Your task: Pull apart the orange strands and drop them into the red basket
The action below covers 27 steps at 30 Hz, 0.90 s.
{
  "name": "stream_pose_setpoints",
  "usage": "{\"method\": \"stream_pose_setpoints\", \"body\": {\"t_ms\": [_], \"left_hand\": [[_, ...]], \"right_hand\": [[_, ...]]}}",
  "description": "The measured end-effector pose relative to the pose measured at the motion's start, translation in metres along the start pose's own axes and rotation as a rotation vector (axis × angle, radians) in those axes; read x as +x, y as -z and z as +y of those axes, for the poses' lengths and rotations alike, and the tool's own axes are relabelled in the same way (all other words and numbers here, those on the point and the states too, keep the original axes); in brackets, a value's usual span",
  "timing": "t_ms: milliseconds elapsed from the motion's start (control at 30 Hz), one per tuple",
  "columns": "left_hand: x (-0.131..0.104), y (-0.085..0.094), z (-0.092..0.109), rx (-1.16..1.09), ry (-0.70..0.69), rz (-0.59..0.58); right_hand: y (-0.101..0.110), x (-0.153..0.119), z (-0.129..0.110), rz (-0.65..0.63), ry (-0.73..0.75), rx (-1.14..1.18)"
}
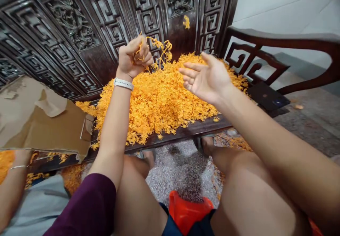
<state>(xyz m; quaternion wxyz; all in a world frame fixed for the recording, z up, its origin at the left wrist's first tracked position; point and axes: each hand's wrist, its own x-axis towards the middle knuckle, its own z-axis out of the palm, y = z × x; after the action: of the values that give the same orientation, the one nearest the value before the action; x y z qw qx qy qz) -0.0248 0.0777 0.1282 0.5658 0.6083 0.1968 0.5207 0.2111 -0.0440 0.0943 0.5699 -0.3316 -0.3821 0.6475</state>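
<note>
My left hand [135,57], with a white band at the wrist, is closed around an orange plastic sprig [166,50] whose thin branches stick out to the right. To its right, my right hand [204,75] is held palm up with the fingers stretched out and nothing in it. A small orange piece [186,22] hangs in the air above the right hand, apart from it. Below both hands spreads a large heap of small orange plastic pieces [164,101] on the dark wooden bench [186,131].
A torn cardboard sheet [53,122] leans at the left, beside another person's arm [18,179]. The carved bench back [87,48] rises behind the heap. A dark flat device [268,96] lies near the armrest [281,43]. Below me is a red plastic stool [186,211].
</note>
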Motion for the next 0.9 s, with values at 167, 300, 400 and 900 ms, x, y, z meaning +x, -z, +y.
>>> {"method": "stream_pose_setpoints", "body": {"t_ms": [167, 300, 400, 900], "left_hand": [[-0.007, -0.014, 0.000, 0.013, 0.006, -0.230], [-0.010, -0.028, -0.003, 0.073, 0.029, -0.605], [-0.013, -0.040, -0.001, 0.262, 0.167, -0.563], [0.008, -0.002, -0.003, 0.258, -0.162, 0.047]], "right_hand": [[0.016, 0.008, 0.027, 0.177, 0.210, -0.509], [0.016, 0.008, 0.038, 0.230, 0.583, -0.908], [0.020, 0.004, 0.038, 0.209, 0.674, -0.917], [0.026, 0.012, 0.022, 0.209, 0.606, -0.447]]}}
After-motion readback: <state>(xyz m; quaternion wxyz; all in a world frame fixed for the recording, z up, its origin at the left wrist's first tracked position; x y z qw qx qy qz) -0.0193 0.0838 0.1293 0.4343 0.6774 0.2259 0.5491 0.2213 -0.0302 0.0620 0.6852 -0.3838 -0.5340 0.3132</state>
